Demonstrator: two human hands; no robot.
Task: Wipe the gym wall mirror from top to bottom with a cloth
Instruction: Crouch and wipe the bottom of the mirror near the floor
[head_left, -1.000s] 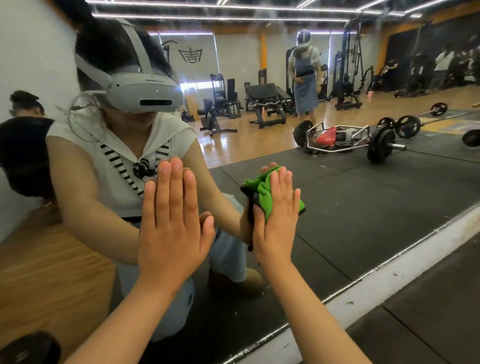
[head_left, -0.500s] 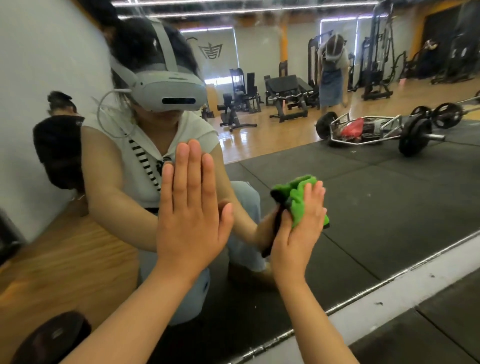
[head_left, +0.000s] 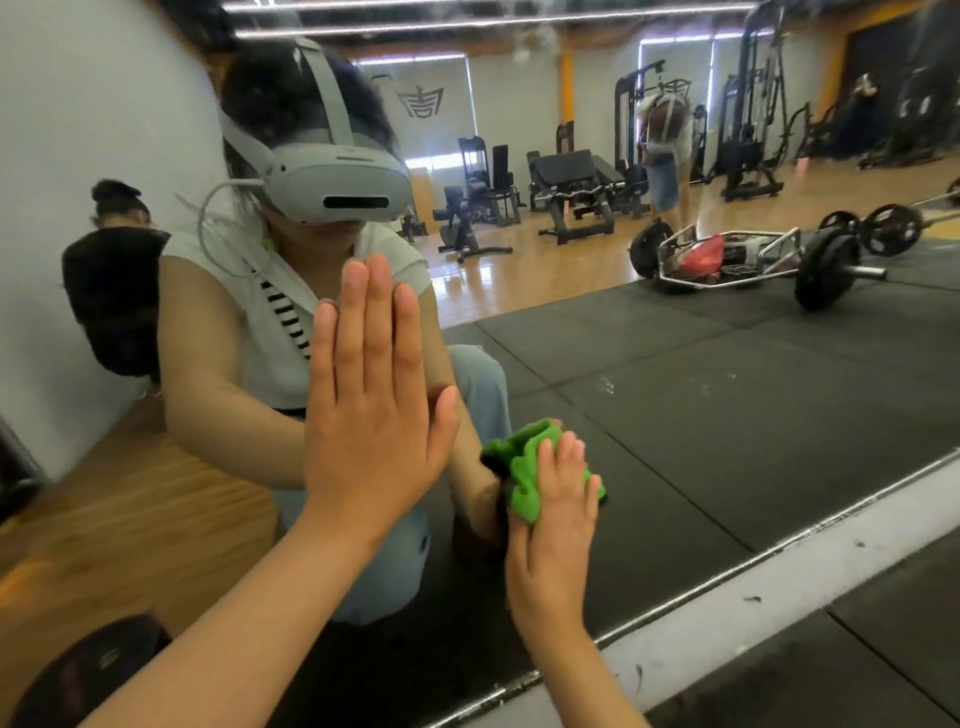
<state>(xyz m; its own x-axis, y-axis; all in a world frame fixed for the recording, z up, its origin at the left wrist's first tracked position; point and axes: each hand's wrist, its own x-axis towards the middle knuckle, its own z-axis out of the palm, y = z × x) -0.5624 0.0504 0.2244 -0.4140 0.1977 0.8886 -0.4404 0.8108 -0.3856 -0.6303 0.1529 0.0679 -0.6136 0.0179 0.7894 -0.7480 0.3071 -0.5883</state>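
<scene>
While the mirror (head_left: 727, 415) reflects gym machines (head_left: 571, 192), left hand (head_left: 371, 415) lies flat on it, right hand (head_left: 556, 525) flat over cloth (head_left: 522, 467).

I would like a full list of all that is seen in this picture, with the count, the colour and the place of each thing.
mirror: one, glass, on the wall ahead
cloth: one, green, bunched against the lower mirror
ledge: one, white, along the mirror's bottom edge
floor mat: black, lower right, in front of the ledge
barbells: two, black plates, reflected at upper right
gym machines: several, black, reflected far back
left hand: one, flat on the mirror, centre
right hand: one, straight fingers pressing the cloth to the mirror
</scene>
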